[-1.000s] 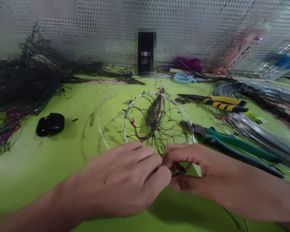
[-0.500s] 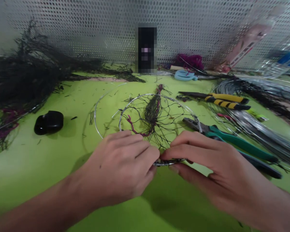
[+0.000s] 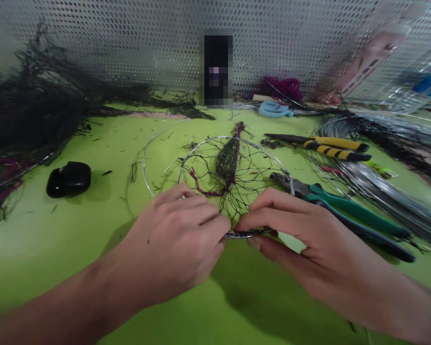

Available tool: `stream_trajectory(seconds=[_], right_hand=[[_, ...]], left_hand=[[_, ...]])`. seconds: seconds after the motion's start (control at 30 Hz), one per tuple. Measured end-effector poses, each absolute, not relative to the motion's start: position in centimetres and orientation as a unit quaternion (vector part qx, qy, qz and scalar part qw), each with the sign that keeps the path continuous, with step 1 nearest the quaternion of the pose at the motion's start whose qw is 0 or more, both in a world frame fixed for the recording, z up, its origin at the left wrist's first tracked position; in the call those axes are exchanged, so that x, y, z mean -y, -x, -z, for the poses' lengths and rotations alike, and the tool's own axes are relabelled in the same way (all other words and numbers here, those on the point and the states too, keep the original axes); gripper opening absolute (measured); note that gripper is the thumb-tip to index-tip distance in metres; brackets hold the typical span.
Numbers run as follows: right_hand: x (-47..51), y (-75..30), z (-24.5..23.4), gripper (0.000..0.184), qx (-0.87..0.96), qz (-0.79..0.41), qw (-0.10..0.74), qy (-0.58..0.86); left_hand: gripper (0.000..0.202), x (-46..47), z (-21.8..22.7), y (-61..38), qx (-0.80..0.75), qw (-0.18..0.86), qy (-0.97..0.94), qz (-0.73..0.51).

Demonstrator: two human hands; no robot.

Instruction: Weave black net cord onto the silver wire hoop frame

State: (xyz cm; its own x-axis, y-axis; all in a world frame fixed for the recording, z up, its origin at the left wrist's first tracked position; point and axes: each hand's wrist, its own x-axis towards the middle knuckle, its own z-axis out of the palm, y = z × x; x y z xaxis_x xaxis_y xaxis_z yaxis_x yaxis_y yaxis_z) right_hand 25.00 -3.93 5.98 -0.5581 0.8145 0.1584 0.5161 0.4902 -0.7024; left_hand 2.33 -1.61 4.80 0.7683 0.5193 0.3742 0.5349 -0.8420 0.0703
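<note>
A silvery wire hoop lies in front of me, with dark knotted netting strung inside it and gathered at the middle. My left hand is closed over the near left part of the hoop, knuckles up; its fingertips are hidden. On the near edge, just to the right, my right hand pinches the hoop between thumb and fingers. Between the two hands a short stretch of wire-wrapped rim shows. A magenta cord runs through the netting. Another loose curve of wire sticks out to the left.
Green-handled pliers lie beside my right hand, with yellow-and-black pliers behind them. A wire coil is at the right. At left are a black case and dark netting. Light-blue scissor handles rest near the perforated panel.
Both hands and the hoop have shifted very slightly, and the whole view has moved a little. The grip of each hand looks the same.
</note>
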Motion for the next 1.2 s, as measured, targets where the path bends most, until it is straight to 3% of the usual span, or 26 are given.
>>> stream_trajectory(seconds=[0.37, 0.6, 0.73, 0.83, 0.93, 1.03, 1.13, 1.2], right_hand=[[3.6, -25.2, -6.2, 0.024, 0.811, -0.352, 0.186, 0.429], [4.5, -24.6, -4.4, 0.013, 0.887, -0.143, 0.237, 0.369], [4.5, -24.3, -4.6, 0.015, 0.879, -0.125, 0.270, 0.373], [4.0, -25.9, -6.0, 0.011, 0.879, -0.081, 0.253, 0.396], [3.7, -30.1, -6.6, 0.036, 0.838, 0.003, 0.188, 0.512], [3.5, -35.0, -5.4, 0.049, 0.789, 0.102, 0.023, 0.605], [2.6, -37.6, -4.1, 0.051, 0.774, 0.048, -0.074, 0.627], [1.5, -37.6, -4.2, 0.041, 0.762, 0.017, -0.104, 0.639]], left_hand=[[0.020, 1.2, -4.9, -2.1, 0.269, 0.032, 0.946, 0.177], [0.015, 1.3, -4.5, -2.2, 0.294, -0.007, 0.944, 0.150], [0.018, 1.8, -5.3, -2.0, 0.304, -0.035, 0.941, 0.144], [0.008, 2.0, -5.6, -1.9, 0.289, -0.029, 0.944, 0.156], [0.016, 2.0, -5.3, -1.8, 0.278, -0.035, 0.944, 0.172], [0.023, 2.1, -4.9, -1.7, 0.261, -0.049, 0.942, 0.205], [0.022, 2.2, -4.6, -1.7, 0.262, -0.058, 0.933, 0.239], [0.021, 2.3, -4.5, -1.6, 0.269, -0.054, 0.929, 0.249]])
